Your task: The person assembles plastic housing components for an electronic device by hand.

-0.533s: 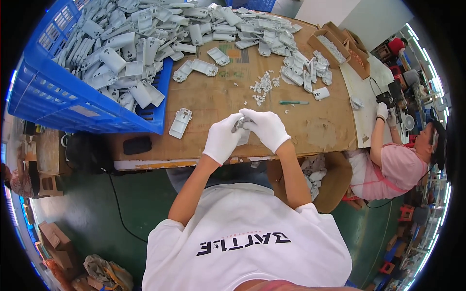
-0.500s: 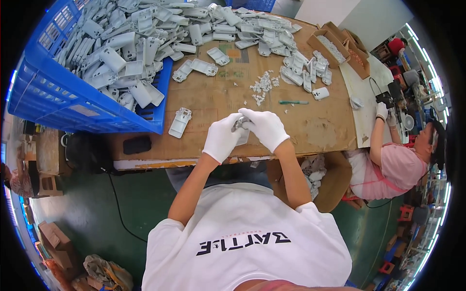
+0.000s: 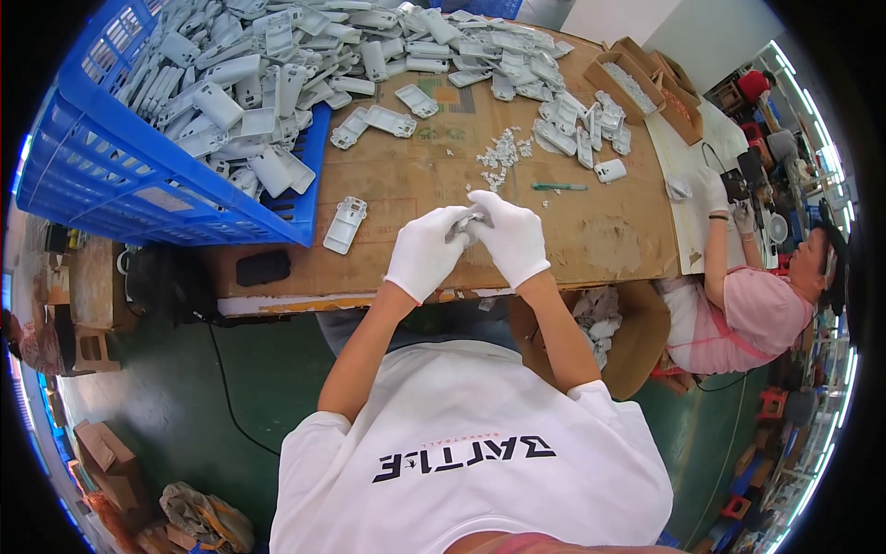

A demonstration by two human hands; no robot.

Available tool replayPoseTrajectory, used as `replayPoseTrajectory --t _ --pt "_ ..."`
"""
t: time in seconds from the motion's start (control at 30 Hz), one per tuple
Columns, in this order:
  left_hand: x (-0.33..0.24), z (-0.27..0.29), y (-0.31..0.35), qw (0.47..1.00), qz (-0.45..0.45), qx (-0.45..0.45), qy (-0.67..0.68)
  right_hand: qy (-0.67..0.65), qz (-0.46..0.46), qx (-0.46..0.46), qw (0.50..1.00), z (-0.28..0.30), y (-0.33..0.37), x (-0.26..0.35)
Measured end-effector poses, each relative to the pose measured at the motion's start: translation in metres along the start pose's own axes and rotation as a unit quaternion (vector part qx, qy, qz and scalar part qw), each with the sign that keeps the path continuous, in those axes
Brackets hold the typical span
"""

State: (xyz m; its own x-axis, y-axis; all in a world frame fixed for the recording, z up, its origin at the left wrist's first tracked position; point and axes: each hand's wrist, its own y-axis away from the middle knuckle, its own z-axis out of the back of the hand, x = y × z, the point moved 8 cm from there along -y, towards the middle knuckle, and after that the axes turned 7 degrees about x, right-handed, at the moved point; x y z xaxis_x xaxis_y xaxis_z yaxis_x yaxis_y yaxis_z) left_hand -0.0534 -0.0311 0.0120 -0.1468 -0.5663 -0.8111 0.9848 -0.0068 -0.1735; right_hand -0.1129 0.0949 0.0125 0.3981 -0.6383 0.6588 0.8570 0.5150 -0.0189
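Both of my hands wear white gloves and meet above the near edge of the cardboard-covered table. My left hand (image 3: 426,251) is closed around a pale plastic shell (image 3: 469,222), mostly hidden by the gloves. Pressed to the same shell are the bent fingers of my right hand (image 3: 510,240). To the left of my hands lies a single white shell, hollow side up (image 3: 345,224). Beyond them is a scatter of tiny white plastic parts (image 3: 503,155). A green pen (image 3: 559,186) lies to their right.
A blue crate (image 3: 175,198) heaped with white shells stands at left, with more shells piled along the back. Small-part boxes (image 3: 620,88) sit at back right. A dark pouch (image 3: 262,269) lies near the front edge. A co-worker (image 3: 761,309) sits at right, beside a carton (image 3: 637,360).
My right fingers have shifted slightly up and right over the shell, and its lower part no longer shows below my hands. The co-worker's hand has moved a little up and left.
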Motion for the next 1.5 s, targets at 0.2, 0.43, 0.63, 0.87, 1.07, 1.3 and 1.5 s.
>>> replayPoseTrajectory --t 0.2,0.43,0.63,0.87,1.07,1.3,1.5 --pt "0.005 0.013 0.0 0.995 0.037 -0.089 0.022 -0.203 0.059 -0.03 0.977 -0.002 -0.001 0.004" --pt "0.003 0.0 0.004 1.0 -0.008 0.006 -0.004 0.046 0.073 0.109 0.99 -0.005 -0.003 0.013" --pt "0.001 0.006 -0.001 1.0 -0.009 0.015 -0.012 0.074 0.041 0.082 0.993 -0.004 -0.001 0.025" --pt "0.016 0.01 0.003 0.983 0.059 -0.103 0.138 -0.154 0.009 -0.073 0.985 -0.012 0.012 0.013" --pt "0.014 0.015 0.008 0.983 0.057 -0.145 0.099 -0.088 0.048 -0.052 0.994 -0.01 0.013 0.026" --pt "0.012 0.019 0.006 0.988 0.048 -0.1 0.105 -0.025 0.124 -0.108 0.986 -0.008 0.018 0.04" --pt "-0.002 0.021 0.008 0.991 0.013 -0.12 0.062 -0.032 0.094 -0.114 0.988 -0.007 0.015 0.036"
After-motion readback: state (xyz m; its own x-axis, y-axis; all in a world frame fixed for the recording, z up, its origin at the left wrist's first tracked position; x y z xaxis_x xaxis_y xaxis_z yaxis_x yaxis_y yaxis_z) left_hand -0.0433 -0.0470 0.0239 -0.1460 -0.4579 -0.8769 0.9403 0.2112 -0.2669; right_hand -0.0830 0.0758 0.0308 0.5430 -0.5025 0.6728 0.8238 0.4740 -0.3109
